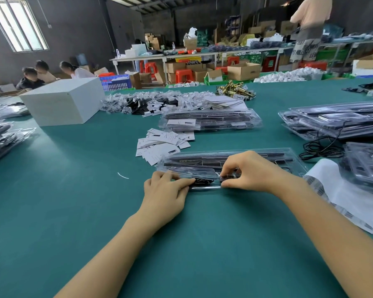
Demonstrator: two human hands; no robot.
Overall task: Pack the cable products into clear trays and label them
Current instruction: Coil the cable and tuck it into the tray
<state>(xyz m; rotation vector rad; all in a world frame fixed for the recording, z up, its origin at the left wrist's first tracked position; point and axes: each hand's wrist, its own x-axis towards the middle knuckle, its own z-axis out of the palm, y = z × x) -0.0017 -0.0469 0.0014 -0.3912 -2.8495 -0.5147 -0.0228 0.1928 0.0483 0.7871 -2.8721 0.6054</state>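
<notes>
right fingertips (228, 176) hide perhaps a cable end; the label sheet (353, 203) runs off-frame.

Both hands — left hand (164, 190), right hand (249, 172) — on clear tray (267, 155).
</notes>
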